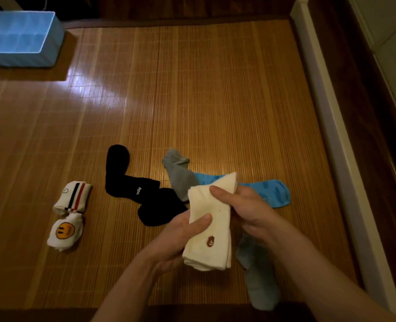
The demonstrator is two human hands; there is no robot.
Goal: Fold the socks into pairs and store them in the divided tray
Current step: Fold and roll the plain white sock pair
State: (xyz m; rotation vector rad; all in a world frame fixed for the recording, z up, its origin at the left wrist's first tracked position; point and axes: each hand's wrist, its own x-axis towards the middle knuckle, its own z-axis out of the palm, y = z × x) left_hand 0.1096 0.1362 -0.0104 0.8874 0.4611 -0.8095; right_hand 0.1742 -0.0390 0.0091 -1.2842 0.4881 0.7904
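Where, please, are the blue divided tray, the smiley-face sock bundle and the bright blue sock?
blue divided tray (44, 57): head view, on its near outer wall.
smiley-face sock bundle (64, 231): head view, on the yellow face print.
bright blue sock (276, 191): head view, on its toe end.

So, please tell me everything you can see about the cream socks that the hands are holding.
The cream socks look like soft ribbed knit, layered together and partly folded, with a small brown emblem near the lower end. They are held above the bamboo mat, tilted, the top end pointing up and right. The left hand grips the lower middle with its thumb on top; the right hand pinches the upper part. The number of layers is unclear.
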